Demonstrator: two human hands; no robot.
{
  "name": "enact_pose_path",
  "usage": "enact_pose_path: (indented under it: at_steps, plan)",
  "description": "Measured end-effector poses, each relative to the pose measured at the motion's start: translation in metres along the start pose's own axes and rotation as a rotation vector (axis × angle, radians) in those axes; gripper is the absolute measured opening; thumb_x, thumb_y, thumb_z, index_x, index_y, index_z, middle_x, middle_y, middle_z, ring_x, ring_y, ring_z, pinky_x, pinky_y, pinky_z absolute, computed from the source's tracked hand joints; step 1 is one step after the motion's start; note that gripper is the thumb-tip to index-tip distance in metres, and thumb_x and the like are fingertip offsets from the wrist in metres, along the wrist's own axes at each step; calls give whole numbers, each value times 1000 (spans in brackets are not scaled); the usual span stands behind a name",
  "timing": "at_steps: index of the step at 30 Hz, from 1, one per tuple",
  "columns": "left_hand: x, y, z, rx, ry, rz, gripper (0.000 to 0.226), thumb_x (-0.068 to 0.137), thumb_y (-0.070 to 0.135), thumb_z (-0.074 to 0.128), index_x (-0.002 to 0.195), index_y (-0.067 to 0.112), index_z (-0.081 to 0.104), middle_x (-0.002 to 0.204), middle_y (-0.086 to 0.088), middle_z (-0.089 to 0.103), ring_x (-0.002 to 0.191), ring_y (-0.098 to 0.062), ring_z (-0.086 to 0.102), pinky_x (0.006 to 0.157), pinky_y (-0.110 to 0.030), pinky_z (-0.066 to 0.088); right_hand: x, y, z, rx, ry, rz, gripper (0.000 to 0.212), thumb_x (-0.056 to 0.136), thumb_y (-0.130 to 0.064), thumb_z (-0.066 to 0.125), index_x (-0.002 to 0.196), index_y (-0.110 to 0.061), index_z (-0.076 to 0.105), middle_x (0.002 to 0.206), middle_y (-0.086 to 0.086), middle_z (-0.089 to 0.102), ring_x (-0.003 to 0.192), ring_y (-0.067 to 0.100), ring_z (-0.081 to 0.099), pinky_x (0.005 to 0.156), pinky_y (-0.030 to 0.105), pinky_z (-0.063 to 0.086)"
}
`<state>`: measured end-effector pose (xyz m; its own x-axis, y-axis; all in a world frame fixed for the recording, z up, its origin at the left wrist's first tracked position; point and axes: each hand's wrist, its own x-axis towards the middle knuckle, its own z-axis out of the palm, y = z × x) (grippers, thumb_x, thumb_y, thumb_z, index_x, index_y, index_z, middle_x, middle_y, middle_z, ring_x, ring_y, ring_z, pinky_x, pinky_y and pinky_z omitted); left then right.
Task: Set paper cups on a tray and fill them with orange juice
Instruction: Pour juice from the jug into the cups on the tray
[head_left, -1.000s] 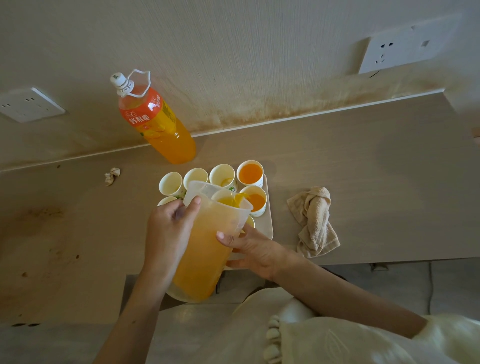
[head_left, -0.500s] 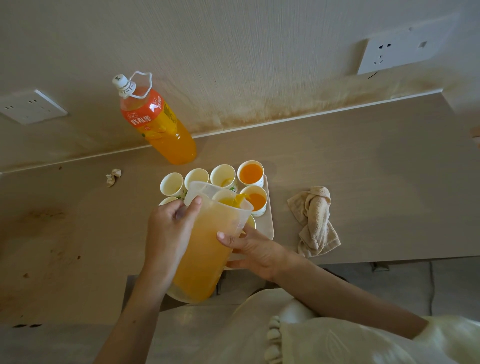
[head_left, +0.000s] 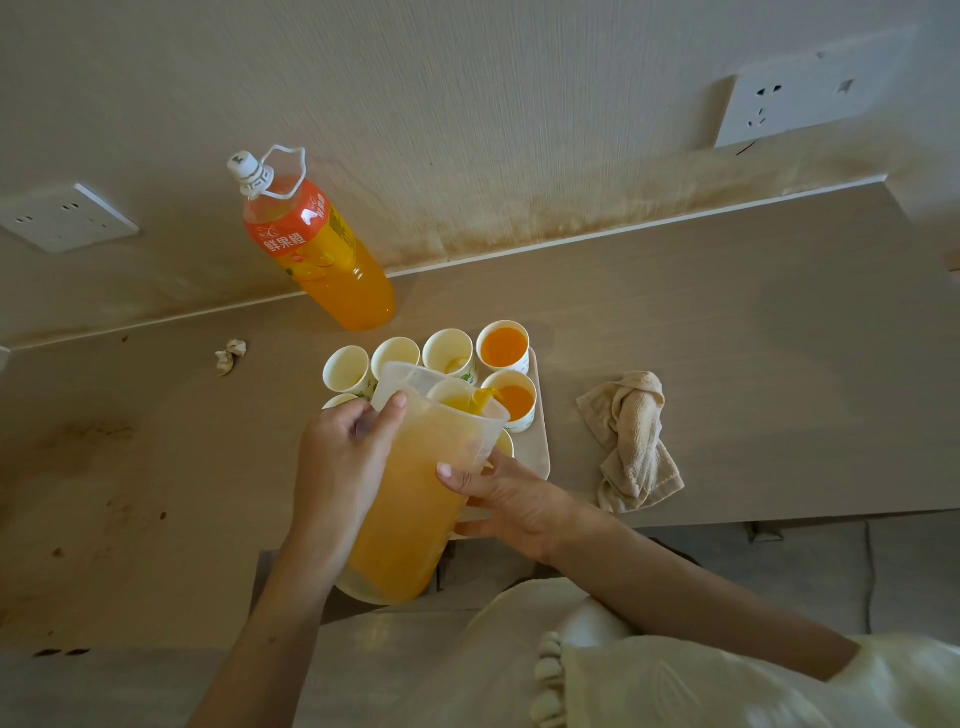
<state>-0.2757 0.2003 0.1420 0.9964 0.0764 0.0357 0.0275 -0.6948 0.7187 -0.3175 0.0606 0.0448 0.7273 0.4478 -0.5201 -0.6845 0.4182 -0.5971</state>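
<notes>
view: head, looking down at both hands over the tabletop.
step: pouring, mid-fill.
left hand: grip closed round the jug near its rim, one fingertip up at the lip. Jug is tilted away from the person, clear of the tabletop.
right hand: thumb laid on the jug's side wall, fingers curling under it. Reads as a support hold.
juice: thin stream leaves the spout over the tray's middle row. The receiving cup is half hidden behind the jug rim, level unclear.
cups: all on the tray, packed close.
back-right cup: filled.
mid-right cup: filled.
third back cup: only a little juice at the bottom.
far-left cup, second cup: empty.
done: cups set out, two clearly filled.
left: my read is under half done. Three back cups to fill, plus whatever the jug hides.
jug: translucent plastic, tapered, well filled, likely heavy.
cup material: white paper, small green print, thin rolled rims. Light, easy to knock.
tray material: pale smooth plastic, rounded corners.
bottle: clear plastic, orange label, white cap with carry loop, by the wall behind the tray.
cloth: crumpled beige terry, right of the tray, apart from it.
tabletop finish: pale wood-grain laminate, stained at left.
</notes>
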Motion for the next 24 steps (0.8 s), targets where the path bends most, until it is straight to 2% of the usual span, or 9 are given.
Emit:
enact_pose_path:
  at_steps: [3,5,15,21,24]
  plan:
    - [1,1,0,4,-5,-1,61,77,53,55,62,-6,47,61,-25,47,57,-20,40,57,-33,32,0,0,0,5,-2,2,102,51,-48,88,139,-31,40,136,1,56,125,28,53,103,56,44]
    - [2,1,0,13,-8,1,61,77,53,54,61,-6,46,66,-29,50,57,-21,40,57,-33,31,1,1,-1,7,-1,7,103,50,-48,88,139,-31,39,136,1,56,125,29,52,103,56,44]
    - [2,4,-1,17,-24,-3,53,78,52,54,54,7,40,66,-30,50,60,-26,45,58,-32,32,4,1,-1,16,5,22,111,44,-52,93,139,-31,41,136,1,56,126,30,52,103,56,44]
    - [3,5,0,15,-30,0,61,78,52,54,61,-5,46,65,-29,49,59,-23,42,58,-32,32,3,-1,-1,13,1,21,102,51,-48,88,139,-32,40,137,2,55,126,30,52,104,55,44]
    - [3,5,-1,16,-25,0,60,78,52,54,60,-5,46,65,-29,50,58,-23,43,58,-32,32,4,-1,-1,12,2,23,103,50,-49,88,139,-31,40,137,2,54,126,30,52,104,55,44]
